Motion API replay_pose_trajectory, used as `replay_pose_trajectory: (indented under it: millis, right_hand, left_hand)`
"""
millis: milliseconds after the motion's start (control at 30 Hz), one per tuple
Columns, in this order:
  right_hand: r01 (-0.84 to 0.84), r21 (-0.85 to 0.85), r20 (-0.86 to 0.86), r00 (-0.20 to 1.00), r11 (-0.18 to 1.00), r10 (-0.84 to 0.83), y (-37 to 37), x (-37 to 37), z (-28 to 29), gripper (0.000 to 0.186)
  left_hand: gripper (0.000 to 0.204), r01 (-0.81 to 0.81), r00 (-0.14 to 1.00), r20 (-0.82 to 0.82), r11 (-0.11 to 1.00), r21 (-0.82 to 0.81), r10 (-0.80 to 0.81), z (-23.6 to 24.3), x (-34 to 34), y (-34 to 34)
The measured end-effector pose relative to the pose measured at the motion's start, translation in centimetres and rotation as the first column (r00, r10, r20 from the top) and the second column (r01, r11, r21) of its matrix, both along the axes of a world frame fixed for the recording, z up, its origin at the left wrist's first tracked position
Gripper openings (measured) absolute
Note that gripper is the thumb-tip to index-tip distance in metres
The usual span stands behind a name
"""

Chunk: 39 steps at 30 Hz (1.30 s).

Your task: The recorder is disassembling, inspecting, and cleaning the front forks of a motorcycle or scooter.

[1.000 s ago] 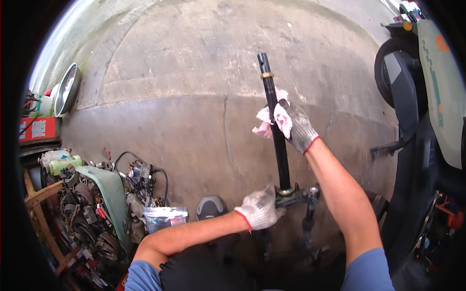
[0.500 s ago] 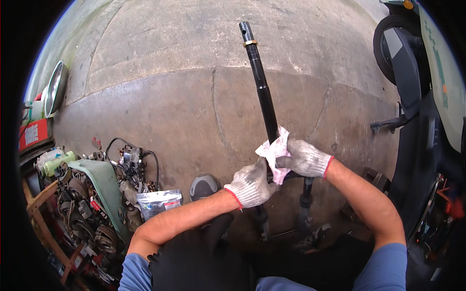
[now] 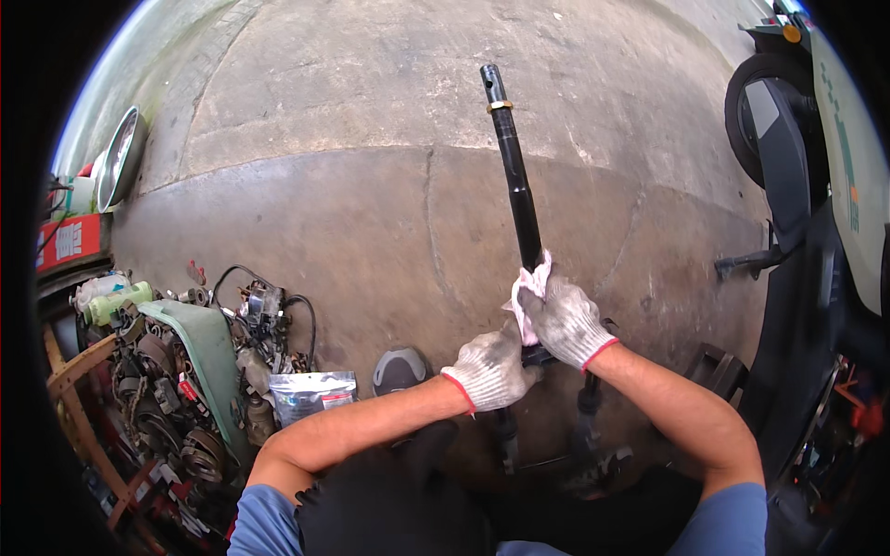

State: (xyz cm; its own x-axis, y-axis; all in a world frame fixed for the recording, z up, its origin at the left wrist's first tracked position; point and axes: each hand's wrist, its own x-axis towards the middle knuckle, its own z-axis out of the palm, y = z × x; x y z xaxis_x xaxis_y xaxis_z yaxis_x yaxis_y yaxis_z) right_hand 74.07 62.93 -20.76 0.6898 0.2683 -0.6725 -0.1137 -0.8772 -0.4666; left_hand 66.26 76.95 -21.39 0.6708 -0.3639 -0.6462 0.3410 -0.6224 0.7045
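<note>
A long black tube (image 3: 513,167) with a brass ring near its far end stands up from a forked metal part by my knees. My left hand (image 3: 489,369), in a white knit glove, grips the tube's lower end. Just above it, my gloved right hand (image 3: 564,320) wraps a white and pink rag (image 3: 528,285) around the tube. The two hands touch each other.
A black scooter (image 3: 793,232) stands at the right, its kickstand out. At the left lies a heap of engine parts, cables and a green panel (image 3: 209,347), with a silver foil bag (image 3: 311,394) beside it. A metal bowl (image 3: 119,157) rests far left on the concrete.
My right hand has slid the rag down the tube from near its middle to just above my left hand. The tube has tilted slightly.
</note>
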Motion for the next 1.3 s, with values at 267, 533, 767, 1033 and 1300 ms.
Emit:
replay_pose_trajectory:
  millis: [267, 533, 767, 1033, 1300]
  right_hand:
    - [0.491, 0.726, -0.366, 0.869, 0.482, -0.333, 3.9, 8.2, -2.9, 0.026]
    - [0.475, 0.785, -0.481, 0.872, 0.397, -0.090, 6.0, 16.0, -3.8, 0.011]
    - [0.377, 0.613, -0.487, 0.872, 0.694, -0.044, 1.5, 9.1, -2.3, 0.016]
    - [-0.356, 0.119, -0.139, 0.918, 0.927, 0.371, -3.8, 3.9, -2.7, 0.029]
    - [-0.271, -0.086, 0.322, 0.903, 0.959, 0.284, -6.9, 5.5, -4.4, 0.018]
  left_hand:
    - [0.063, -0.012, 0.999, -0.033, 0.999, 0.044, 0.014, 0.8, 0.5, 0.4]
    - [0.067, 0.002, 0.998, -0.056, 0.998, 0.055, 0.001, 0.6, 0.7, 0.0]
    - [0.071, 0.014, 0.999, -0.052, 1.000, -0.002, -0.014, -0.2, 1.2, 0.6]
    - [0.071, -0.015, 0.998, -0.063, 0.999, -0.031, 0.013, -3.1, 1.6, 0.6]
    - [0.070, -0.001, 0.998, -0.062, 0.999, -0.032, -0.001, -5.0, 2.3, 1.1]
